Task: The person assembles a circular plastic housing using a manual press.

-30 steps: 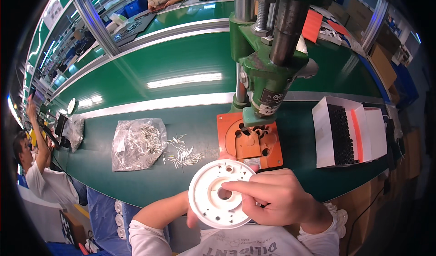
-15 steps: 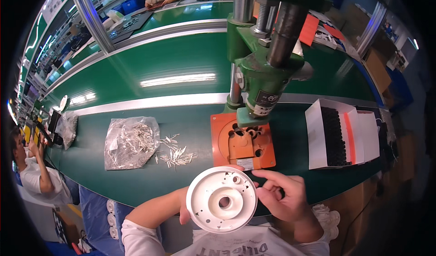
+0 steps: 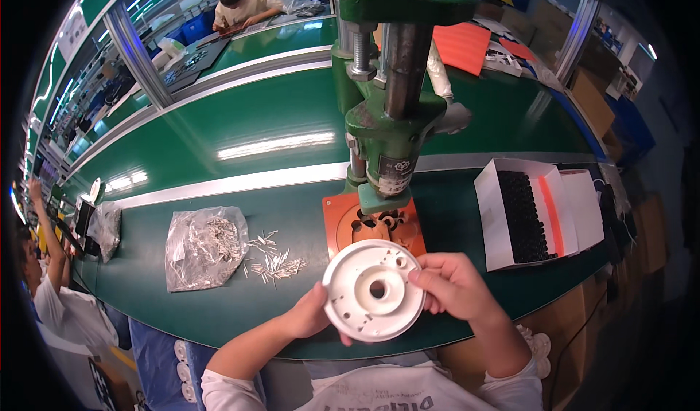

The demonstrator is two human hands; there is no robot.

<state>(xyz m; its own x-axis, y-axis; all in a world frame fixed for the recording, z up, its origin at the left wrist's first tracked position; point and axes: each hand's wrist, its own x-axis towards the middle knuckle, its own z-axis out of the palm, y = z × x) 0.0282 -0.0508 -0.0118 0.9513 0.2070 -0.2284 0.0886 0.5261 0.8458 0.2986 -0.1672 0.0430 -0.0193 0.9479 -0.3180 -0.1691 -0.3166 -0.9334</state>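
Between my hands is a round white plastic disc (image 3: 350, 283) with a raised rim, a central ring around a hole and several small holes. My left hand (image 3: 312, 315) grips its left edge, the fingers partly hidden beneath. On the right edge, my right hand (image 3: 453, 286) pinches the rim, thumb on top. Just beyond the disc sits an orange fixture plate (image 3: 337, 218) with dark round openings, partly covered by the disc. Over that plate stands a green hand press (image 3: 394, 138), its head above the fixture.
Left of the fixture lie loose metal pins (image 3: 281, 267) beside a clear bag (image 3: 197, 261) of pins. A white box (image 3: 490, 218) of black parts stands at the right. White discs (image 3: 539, 349) are stacked low right. Co-workers sit at far left and across the bench.
The disc has moved up and slightly right, now overlapping the fixture's near edge. My right hand has closed on its rim. My view has shifted, and the left co-worker's arm is raised.
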